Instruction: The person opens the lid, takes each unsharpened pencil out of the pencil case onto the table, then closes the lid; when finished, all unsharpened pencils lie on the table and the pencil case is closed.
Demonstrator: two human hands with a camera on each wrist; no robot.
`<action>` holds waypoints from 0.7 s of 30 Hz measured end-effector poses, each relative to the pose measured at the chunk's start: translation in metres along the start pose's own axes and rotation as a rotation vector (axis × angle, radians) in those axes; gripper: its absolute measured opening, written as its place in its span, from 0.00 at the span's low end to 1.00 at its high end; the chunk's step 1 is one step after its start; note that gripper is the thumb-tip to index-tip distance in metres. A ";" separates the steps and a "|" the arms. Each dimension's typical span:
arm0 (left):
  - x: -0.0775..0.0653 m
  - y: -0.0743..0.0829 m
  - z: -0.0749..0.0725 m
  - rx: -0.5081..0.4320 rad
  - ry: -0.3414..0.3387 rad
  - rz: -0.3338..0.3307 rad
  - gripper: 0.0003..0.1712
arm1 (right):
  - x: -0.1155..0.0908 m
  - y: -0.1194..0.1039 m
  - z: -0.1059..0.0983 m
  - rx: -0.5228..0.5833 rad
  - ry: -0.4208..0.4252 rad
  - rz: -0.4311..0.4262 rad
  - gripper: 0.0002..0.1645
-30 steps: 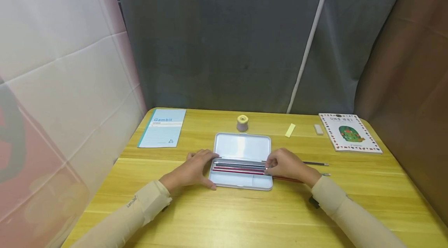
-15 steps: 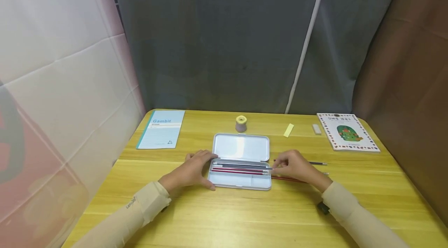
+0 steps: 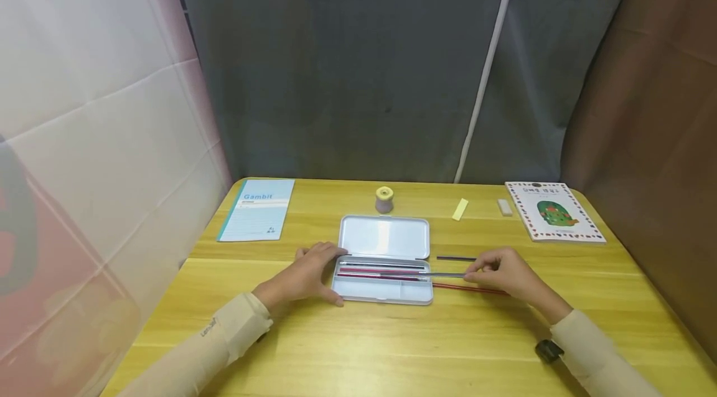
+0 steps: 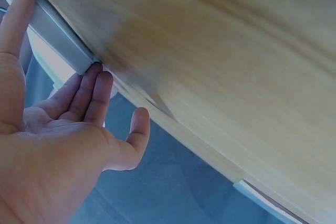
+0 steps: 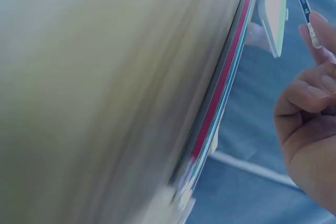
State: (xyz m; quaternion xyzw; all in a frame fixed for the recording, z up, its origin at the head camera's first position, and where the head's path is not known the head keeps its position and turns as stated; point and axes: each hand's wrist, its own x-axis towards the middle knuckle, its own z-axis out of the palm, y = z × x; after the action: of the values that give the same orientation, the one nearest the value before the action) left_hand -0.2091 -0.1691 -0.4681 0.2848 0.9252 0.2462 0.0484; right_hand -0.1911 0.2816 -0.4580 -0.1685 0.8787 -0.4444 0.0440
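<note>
Right hand pinches grey pencil at one end; pencil reaches over open case. Left hand spread, touching case's left end. Risk: end-only pinch may let far end swing, snag red pencils.

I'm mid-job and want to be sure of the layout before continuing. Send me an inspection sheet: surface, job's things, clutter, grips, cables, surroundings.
Surface: yellow wood-grain table, some glare toward the front.
Job's things: pencil case open, pencils inside; a dark pencil and at least one red pencil lie to its right.
Clutter: notebook, yellow-topped round item, yellow strip, white block, booklet.
Left grip: touches the case's left end.
Right grip: pinches a grey pencil, its other end over the case.
Cables: nothing seen.
Surroundings: dark curtain behind, pale one left, brown one right.
</note>
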 end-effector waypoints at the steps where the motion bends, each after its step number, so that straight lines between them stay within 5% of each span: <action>1: 0.000 0.000 0.001 -0.003 -0.004 -0.002 0.61 | -0.004 0.002 -0.004 0.006 0.000 0.015 0.06; 21: 0.001 -0.001 0.001 0.010 -0.008 -0.022 0.62 | -0.077 0.045 -0.068 -0.038 0.004 0.051 0.05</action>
State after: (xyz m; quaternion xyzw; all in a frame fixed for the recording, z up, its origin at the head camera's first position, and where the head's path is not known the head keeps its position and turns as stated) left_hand -0.2100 -0.1684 -0.4693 0.2759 0.9292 0.2399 0.0531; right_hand -0.1455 0.3840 -0.4582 -0.1461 0.8910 -0.4268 0.0504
